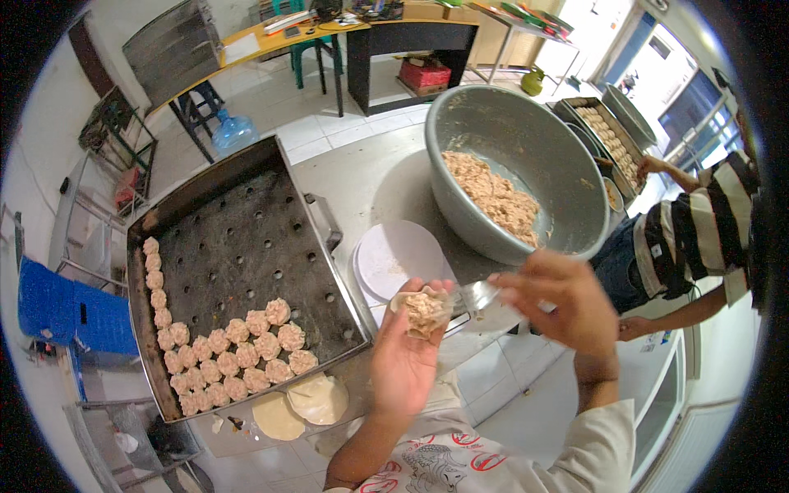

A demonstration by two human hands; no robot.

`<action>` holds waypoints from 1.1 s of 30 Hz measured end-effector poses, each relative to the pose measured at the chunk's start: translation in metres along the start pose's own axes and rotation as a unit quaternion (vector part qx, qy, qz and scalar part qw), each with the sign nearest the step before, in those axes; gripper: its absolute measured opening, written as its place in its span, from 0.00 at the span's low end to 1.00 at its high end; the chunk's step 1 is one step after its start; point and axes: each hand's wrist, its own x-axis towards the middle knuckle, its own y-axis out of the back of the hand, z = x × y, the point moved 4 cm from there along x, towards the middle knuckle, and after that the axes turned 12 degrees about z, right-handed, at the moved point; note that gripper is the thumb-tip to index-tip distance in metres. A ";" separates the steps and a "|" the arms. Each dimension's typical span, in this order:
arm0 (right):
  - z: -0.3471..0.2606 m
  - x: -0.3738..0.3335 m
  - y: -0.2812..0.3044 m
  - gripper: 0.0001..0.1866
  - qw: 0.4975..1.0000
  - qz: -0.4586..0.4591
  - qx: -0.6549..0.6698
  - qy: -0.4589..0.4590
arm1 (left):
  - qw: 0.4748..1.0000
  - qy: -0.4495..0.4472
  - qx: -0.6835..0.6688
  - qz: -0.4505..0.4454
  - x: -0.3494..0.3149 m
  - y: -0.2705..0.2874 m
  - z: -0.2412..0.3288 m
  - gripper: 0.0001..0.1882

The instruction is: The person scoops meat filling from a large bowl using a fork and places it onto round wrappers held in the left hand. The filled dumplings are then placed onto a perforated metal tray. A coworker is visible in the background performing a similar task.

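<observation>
In my left hand point(400, 361) rests an open dumpling point(425, 312), a thin wrapper cupped around pale meat filling. My right hand point(563, 300), slightly blurred, grips a metal spoon point(479, 295) whose broad end is at the dumpling's right edge. Just beyond is a kitchen scale point(400, 259) with a round white plate. A big grey basin point(452, 215) at the back right holds meat filling point(493, 197). Left of my hands, a dark perforated metal tray point(238, 238) carries rows of shaped dumplings point(246, 356) along its near and left sides. Round wrappers point(317, 398) lie at its near edge.
At the right stands a person in a striped shirt point(699, 230), one hand by another tray of dumplings point(612, 140). A blue water jug point(234, 134) is on the floor behind the tray. Blue crates point(78, 308) stand at the left, a desk point(403, 33) at the back.
</observation>
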 end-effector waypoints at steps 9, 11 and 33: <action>-0.004 -0.029 -0.022 0.13 0.980 -0.159 0.078 0.096 | 0.835 -0.029 0.532 -0.138 -0.027 0.005 0.041 0.30; -0.018 -0.020 -0.015 0.12 0.978 -0.140 0.073 0.135 | 0.849 -0.016 0.511 -0.134 -0.031 0.006 0.048 0.23; 0.136 0.048 0.015 0.20 0.919 -0.101 -0.363 -0.114 | 0.875 0.001 0.477 -0.080 -0.016 0.000 0.049 0.12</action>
